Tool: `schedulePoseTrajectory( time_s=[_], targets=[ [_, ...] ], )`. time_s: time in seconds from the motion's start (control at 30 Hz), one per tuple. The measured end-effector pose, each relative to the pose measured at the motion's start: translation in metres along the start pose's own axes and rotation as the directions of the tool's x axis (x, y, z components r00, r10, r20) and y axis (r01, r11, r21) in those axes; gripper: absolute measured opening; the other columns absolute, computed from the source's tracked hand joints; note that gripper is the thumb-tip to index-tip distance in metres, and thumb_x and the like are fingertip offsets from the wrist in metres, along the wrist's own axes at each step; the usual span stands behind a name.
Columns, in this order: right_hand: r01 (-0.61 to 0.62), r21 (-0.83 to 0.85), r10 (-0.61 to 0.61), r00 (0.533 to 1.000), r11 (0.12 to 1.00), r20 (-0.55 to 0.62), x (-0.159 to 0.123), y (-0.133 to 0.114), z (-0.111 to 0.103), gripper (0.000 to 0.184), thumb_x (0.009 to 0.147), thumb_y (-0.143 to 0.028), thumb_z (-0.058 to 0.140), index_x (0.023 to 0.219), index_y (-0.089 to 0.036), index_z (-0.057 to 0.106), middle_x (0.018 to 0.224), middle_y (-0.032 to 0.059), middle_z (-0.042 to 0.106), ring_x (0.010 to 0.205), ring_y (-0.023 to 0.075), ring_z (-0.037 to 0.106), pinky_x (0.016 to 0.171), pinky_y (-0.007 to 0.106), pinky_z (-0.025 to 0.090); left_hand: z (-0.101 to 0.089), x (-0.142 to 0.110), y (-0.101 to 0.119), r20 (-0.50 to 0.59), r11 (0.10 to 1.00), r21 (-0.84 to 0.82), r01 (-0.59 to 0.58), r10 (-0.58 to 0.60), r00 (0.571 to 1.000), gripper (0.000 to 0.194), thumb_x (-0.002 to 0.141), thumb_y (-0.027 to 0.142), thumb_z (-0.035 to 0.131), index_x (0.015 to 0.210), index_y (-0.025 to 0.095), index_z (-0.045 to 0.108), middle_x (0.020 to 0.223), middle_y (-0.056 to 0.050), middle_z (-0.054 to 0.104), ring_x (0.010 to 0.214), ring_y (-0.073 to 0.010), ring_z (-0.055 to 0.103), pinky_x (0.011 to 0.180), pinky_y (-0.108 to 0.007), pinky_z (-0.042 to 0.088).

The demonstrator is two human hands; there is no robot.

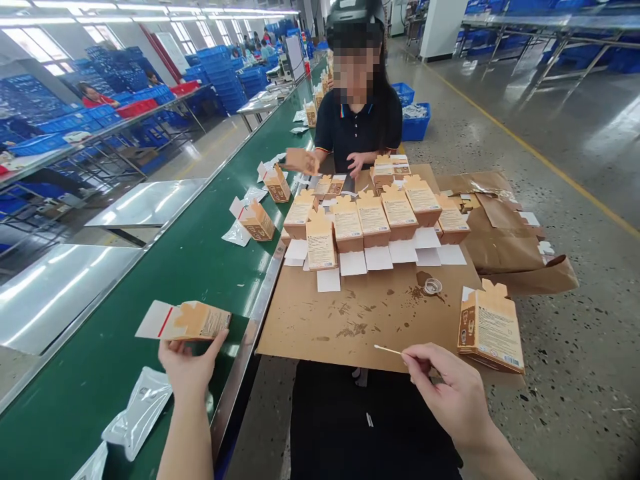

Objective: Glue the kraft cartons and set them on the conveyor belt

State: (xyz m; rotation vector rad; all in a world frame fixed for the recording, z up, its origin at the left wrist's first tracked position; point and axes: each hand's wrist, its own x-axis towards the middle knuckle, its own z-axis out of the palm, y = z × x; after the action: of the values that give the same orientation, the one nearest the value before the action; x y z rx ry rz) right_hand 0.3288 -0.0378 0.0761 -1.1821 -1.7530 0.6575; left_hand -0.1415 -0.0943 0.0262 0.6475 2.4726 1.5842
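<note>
- Box (203, 321): we had it gripped in our left hand (187, 367), over the green belt (195, 267)!
- Cotton swab (389, 349): we pinched it in our right hand (447, 387), tip over the cardboard sheet (295, 327).
- Another box (497, 330) stood just beside that hand, at the sheet's right edge.

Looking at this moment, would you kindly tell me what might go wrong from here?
The small clear dish sits uncovered beside dark spots on the cardboard; if knocked, it might spill any contents.

The right hand, pinching a cotton swab, is close to the carton near the cardboard's right edge, and could bump it off.

The left hand grips an open-flapped carton; too firm a squeeze might dent it.
</note>
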Motion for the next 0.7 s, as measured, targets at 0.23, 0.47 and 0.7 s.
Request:
schedulePoseTrajectory(
  time_s=[0.23,0.47,0.7],
  targets=[
    [-0.091,-0.164,0.061,0.982,0.982,-0.181,-0.01,0.022,-0.048,0.019,0.103,-0.042,0.079,0.088,-0.035,0.088,0.064,-0.0012,0.078,0.048,0.0238,0.075,0.05,0.033,0.068,0.039,-0.064,0.024,-0.074,0.916,-0.28,-0.288,0.278,0.958,0.068,0.081,0.054,0.096,0.13,0.027,0.058,0.132,-0.009,0.065,0.129,-0.0351,0.073,0.129,-0.066,0.055],
    [-0.094,-0.11,0.059,0.956,0.989,-0.286,0.009,0.01,-0.056,0.018,0.098,-0.042,0.083,0.083,-0.033,0.089,0.062,0.0003,0.078,0.048,0.0247,0.075,0.049,0.033,0.068,0.197,-0.078,0.089,0.452,0.912,-0.407,0.058,0.146,0.88,0.073,0.086,0.064,0.095,0.137,0.026,0.059,0.131,-0.012,0.061,0.121,-0.0296,0.074,0.112,-0.049,0.064],
    [-0.037,-0.17,-0.023,0.941,0.985,-0.337,0.016,0.014,-0.076,0.014,0.097,-0.032,0.083,0.084,-0.03,0.088,0.067,-0.0006,0.082,0.048,0.0195,0.074,0.053,0.028,0.067,0.206,-0.087,0.084,0.527,0.908,-0.397,0.132,0.108,0.843,0.089,0.083,0.061,0.101,0.149,0.024,0.054,0.145,-0.018,0.057,0.116,-0.0276,0.078,0.105,-0.045,0.066]
  ],
)
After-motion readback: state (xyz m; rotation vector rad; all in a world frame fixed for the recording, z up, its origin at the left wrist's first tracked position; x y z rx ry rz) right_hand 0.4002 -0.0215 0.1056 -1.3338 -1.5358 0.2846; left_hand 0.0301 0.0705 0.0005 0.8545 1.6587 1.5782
